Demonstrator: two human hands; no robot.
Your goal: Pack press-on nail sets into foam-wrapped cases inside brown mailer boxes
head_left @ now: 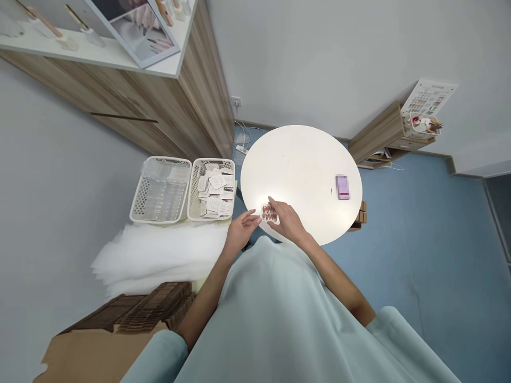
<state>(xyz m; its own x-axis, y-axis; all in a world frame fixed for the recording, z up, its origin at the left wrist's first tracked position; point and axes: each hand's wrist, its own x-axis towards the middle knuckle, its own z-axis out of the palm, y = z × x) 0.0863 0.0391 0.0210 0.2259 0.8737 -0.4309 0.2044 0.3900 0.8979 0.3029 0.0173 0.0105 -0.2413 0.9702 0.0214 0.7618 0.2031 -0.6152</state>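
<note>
Over the near edge of the white round table (pixel 299 159), a small clear tray of press-on nails (pixel 269 212) is held up, with reddish-brown nails in rows. My right hand (pixel 288 221) grips it from the right, fingers at its upper edge and thumb near the lower one. On the other side is my left hand (pixel 241 231), its fingers stretched and apart, the tips right beside the tray's left edge. The thumb tip seems to touch the lower left corner.
A purple pixelated item (pixel 342 187) lies on the table's right part. Left of the table stand a white basket of printed cards (pixel 191 205) and another of clear plastic cases (pixel 138 205). White foam sheets (pixel 159 252) and folded cardboard (pixel 99 351) are nearer. A wooden cabinet (pixel 203 80) rises behind.
</note>
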